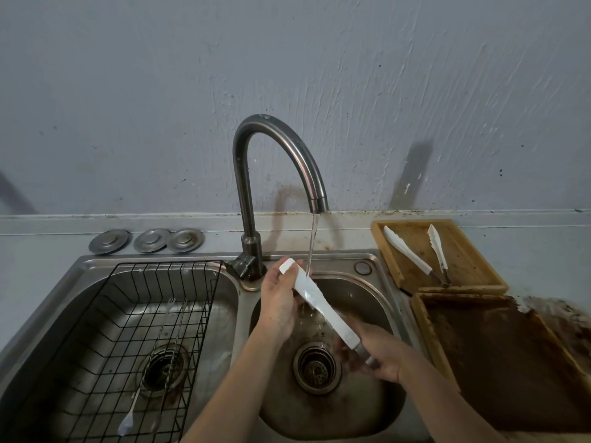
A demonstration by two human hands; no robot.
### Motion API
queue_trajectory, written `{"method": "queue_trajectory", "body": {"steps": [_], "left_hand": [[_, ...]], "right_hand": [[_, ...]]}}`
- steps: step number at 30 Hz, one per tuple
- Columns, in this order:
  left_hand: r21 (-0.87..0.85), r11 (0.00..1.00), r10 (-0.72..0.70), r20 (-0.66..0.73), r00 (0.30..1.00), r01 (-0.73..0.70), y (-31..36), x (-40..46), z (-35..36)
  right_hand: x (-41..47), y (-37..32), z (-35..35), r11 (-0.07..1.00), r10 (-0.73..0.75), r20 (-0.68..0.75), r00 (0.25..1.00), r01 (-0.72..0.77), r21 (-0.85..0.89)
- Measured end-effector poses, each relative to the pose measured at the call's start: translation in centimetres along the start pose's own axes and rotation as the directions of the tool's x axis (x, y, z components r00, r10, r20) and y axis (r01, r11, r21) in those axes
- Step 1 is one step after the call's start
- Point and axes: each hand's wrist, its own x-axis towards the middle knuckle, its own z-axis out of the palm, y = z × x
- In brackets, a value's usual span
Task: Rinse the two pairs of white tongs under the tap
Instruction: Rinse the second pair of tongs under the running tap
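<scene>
One pair of white tongs (323, 306) is held slanted over the right sink basin (364, 407), closed flat, with the water stream (311, 247) from the curved steel tap (275, 148) landing on its upper half. My left hand (278, 302) grips the tongs' upper tip end. My right hand (377, 356) holds the lower metal hinge end. The second pair of white tongs (415, 255) lies spread open in a wooden tray (473, 270) on the counter to the right.
A black wire rack (105, 343) sits in the left basin with thin metal utensils (166, 340) on it. Three metal sink plugs (150, 240) lie on the back ledge. A larger stained wooden tray (511, 362) sits at the right front.
</scene>
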Motion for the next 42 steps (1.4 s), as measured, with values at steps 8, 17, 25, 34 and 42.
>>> {"method": "queue_trajectory", "body": {"steps": [8, 17, 25, 34, 42], "left_hand": [[-0.110, 0.993, -0.062, -0.211, 0.976, 0.039, 0.1, 0.9, 0.2], [-0.351, 0.901, -0.227, 0.119, 0.967, 0.255, 0.7, 1.0, 1.1], [-0.415, 0.843, -0.378, -0.006, 0.926, 0.342, 0.7, 2.0, 0.7], [-0.707, 0.650, -0.578, -0.219, 0.786, 0.280, -3.9, 1.5, 0.5], [-0.742, 0.640, -0.569, -0.285, 0.771, 0.197, -2.6, 0.8, 0.8]], "right_hand": [[-1.1, -1.0, 0.8, 0.752, -0.536, -0.125, 0.835, 0.404, -0.520], [-1.3, -2.0, 0.0, 0.662, -0.574, -0.165, 0.802, 0.336, -0.670], [-1.7, -2.4, 1.1, 0.667, -0.596, -0.171, 0.784, 0.366, -0.649], [-1.9, -9.3, 5.3, 0.189, -0.898, 0.112, 0.425, 0.605, -0.773], [-0.3, -11.0, 6.0, 0.183, -0.915, 0.128, 0.383, 0.674, -0.716]]}}
